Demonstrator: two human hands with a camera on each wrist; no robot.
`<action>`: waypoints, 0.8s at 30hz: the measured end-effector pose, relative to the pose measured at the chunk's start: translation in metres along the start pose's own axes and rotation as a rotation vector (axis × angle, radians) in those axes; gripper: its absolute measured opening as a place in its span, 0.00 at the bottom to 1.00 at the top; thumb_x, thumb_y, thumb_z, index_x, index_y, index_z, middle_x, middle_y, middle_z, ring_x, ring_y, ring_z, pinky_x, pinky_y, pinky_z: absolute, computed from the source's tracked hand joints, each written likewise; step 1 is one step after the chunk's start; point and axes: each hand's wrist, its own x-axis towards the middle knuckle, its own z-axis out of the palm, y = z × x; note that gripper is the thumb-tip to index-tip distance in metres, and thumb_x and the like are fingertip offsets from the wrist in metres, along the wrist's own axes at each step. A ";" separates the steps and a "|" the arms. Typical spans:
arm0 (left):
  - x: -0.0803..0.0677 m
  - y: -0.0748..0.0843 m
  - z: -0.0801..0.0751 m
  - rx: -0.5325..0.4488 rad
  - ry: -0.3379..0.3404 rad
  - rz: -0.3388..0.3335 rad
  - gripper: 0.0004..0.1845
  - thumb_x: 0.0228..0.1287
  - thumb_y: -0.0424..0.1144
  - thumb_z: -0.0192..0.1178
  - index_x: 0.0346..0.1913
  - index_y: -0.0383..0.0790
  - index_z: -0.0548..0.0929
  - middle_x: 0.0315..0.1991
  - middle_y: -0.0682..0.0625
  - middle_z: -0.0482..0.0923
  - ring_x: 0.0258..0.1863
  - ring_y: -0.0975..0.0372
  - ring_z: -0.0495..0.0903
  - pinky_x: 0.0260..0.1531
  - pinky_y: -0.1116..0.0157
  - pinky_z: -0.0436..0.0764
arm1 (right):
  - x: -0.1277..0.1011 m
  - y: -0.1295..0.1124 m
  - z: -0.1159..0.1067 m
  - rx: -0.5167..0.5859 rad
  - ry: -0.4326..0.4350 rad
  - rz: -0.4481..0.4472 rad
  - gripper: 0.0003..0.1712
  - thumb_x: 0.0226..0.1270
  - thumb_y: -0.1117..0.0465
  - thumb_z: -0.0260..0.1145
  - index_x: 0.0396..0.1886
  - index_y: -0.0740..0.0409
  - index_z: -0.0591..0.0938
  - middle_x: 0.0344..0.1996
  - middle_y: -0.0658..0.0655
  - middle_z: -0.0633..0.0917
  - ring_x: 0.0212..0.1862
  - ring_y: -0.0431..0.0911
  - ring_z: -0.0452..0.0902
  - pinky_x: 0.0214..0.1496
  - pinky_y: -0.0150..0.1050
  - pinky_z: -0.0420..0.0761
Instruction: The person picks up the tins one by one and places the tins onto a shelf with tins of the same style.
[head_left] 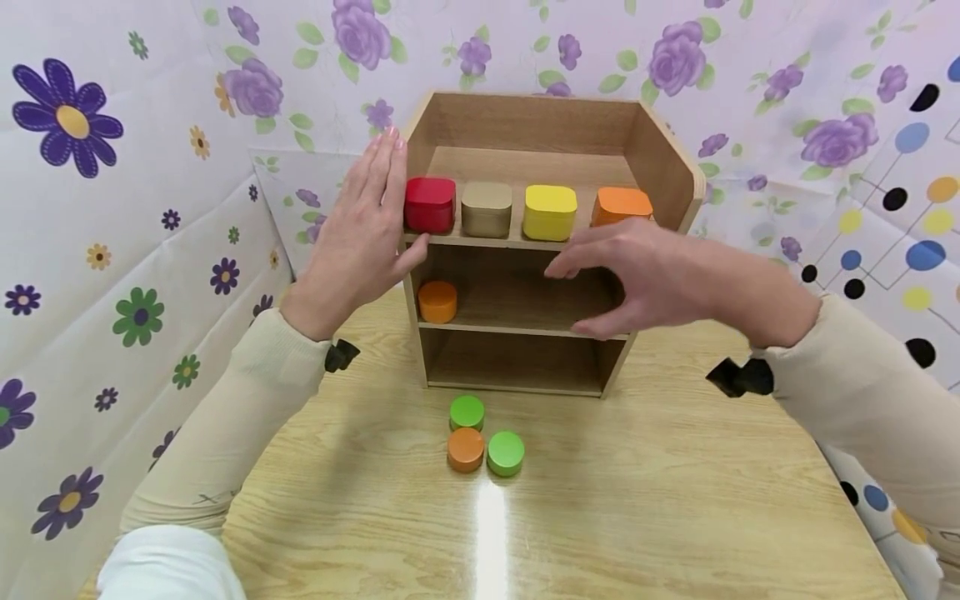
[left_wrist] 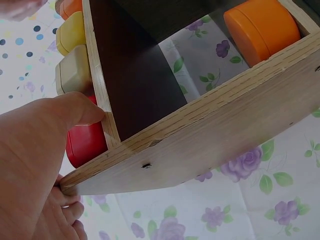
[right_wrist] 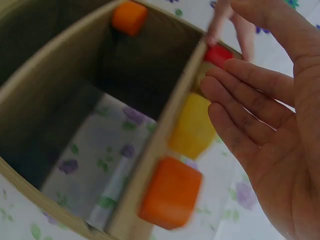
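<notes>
My left hand (head_left: pixel 360 217) holds the left side of a small wooden shelf unit (head_left: pixel 525 125). Its fingers lie along the outer side panel, and the thumb (left_wrist: pixel 82 107) rests at the front edge beside a red container (head_left: pixel 430 204). To the right along the top board stand a beige container (head_left: pixel 486 210), a yellow container (head_left: pixel 550 213) and an orange container (head_left: pixel 622 204). In front of the unit's right part hovers my right hand (head_left: pixel 645 271), with fingers and thumb spread apart and nothing between them. It partly hides the middle compartment.
A round orange container (head_left: pixel 437 302) sits at the left of the middle compartment. On the wooden table (head_left: pixel 637 500) before the unit are a green round container (head_left: pixel 467 412), another green one (head_left: pixel 506 454) and an orange round one (head_left: pixel 466 450). Flowered cloth hangs behind.
</notes>
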 end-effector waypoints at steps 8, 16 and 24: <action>-0.001 0.000 0.001 0.011 0.019 0.015 0.52 0.71 0.45 0.62 0.83 0.23 0.44 0.86 0.31 0.44 0.86 0.41 0.46 0.88 0.54 0.45 | 0.002 0.003 0.047 0.113 -0.082 -0.048 0.30 0.63 0.50 0.79 0.63 0.55 0.85 0.58 0.51 0.87 0.58 0.47 0.86 0.63 0.48 0.87; 0.000 0.000 0.002 0.002 0.010 0.005 0.52 0.71 0.45 0.62 0.83 0.24 0.43 0.86 0.32 0.43 0.87 0.42 0.45 0.88 0.53 0.45 | 0.006 0.003 0.088 0.182 -0.170 -0.069 0.32 0.63 0.51 0.79 0.64 0.58 0.84 0.59 0.54 0.87 0.58 0.46 0.86 0.63 0.45 0.87; -0.001 0.000 0.002 -0.005 0.018 0.008 0.52 0.71 0.45 0.63 0.83 0.24 0.44 0.86 0.32 0.43 0.87 0.42 0.45 0.88 0.54 0.45 | 0.012 0.002 0.134 0.221 -0.259 -0.071 0.34 0.65 0.52 0.77 0.67 0.60 0.82 0.62 0.56 0.86 0.62 0.49 0.85 0.66 0.46 0.86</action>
